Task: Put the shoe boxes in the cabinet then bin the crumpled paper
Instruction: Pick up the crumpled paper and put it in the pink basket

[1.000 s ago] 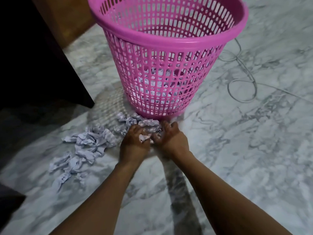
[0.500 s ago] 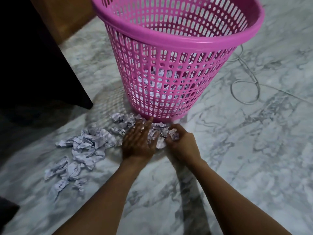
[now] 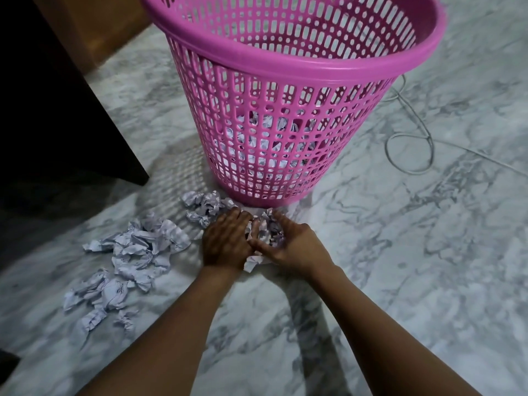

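Note:
A pink lattice bin stands on the marble floor, with crumpled paper visible through its wall. At its foot my left hand and my right hand cup a clump of crumpled paper between them, fingers curled around it. More crumpled paper lies in a pile to the left and in a smaller heap by the bin's base. No shoe boxes are in view.
Dark furniture stands at the left, with a wooden panel behind it. A thin grey cable loops on the floor right of the bin. Grey-veined marble floor stretches to the right.
Both hands have drawn the paper at the bin's foot together; the right hand has turned palm inward around the clump. The view has shifted closer to the bin.

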The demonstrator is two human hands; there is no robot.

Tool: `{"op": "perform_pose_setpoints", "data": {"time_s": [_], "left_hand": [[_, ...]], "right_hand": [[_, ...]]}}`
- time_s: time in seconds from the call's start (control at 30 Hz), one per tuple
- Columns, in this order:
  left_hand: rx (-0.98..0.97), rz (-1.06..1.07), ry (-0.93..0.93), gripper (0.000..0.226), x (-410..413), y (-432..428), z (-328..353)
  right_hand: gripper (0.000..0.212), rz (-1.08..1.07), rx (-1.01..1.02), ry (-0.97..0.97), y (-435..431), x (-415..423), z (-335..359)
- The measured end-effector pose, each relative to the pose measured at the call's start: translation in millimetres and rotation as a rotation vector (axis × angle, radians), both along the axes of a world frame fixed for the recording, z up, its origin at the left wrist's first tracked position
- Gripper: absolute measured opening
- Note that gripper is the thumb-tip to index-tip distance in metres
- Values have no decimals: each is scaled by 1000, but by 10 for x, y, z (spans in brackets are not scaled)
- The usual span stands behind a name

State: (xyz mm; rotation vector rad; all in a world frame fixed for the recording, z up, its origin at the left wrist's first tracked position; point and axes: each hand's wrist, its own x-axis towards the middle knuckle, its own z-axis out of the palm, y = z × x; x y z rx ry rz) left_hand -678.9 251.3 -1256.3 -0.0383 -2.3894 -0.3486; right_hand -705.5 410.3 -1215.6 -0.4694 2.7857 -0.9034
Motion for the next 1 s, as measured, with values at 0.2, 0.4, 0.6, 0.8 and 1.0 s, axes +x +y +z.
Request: {"op": "perform_pose_setpoints", "data": {"time_s": [0.2,0.4,0.6,0.8,1.0], "left_hand": [[-123,-172,-120,34,-39,-211,-28],[100,-134,-434,25,23,-299,325],[819,78,-432,30,117,-146,757],[1285,36,-239,40,110,-42,1588],[1421,35,29,33,47,-150,2707]], "right_hand": [[25,-113,2,-33,-14,21,4],[21,-224,-106,-136,-39,95,62],[24,-351,-270,-58,-100,190,336],[22,-420,-477,30,-215,218,1141],[11,-316,-668,165,-358,241,2454]]}}
